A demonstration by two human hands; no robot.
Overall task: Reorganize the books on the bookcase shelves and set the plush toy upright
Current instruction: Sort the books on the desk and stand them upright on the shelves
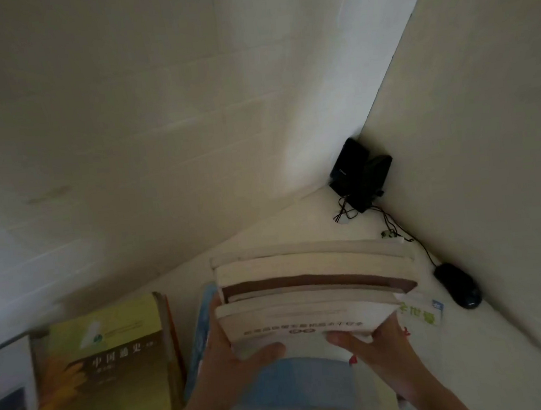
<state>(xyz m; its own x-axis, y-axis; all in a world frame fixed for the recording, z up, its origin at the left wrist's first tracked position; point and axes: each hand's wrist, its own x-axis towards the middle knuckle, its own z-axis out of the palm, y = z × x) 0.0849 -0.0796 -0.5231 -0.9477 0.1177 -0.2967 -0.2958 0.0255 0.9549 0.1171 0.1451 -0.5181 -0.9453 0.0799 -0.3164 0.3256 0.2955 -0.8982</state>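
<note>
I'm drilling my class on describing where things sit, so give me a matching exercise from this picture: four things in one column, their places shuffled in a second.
Things
1. stack of pale books
2. yellow-green book
3. black speakers
4. computer mouse

Places
A. lying cover up at the left
B. beside the right wall
C. held between left hand and right hand
D. in the far corner

Pairs: 1-C, 2-A, 3-D, 4-B

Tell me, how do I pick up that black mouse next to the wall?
Pinch the black mouse across its two long rounded sides, at the humped middle. Come down from above and slightly from the left, since the wall crowds its right side. Its cable trails from the far end toward the corner, so probably lift gently.
</note>
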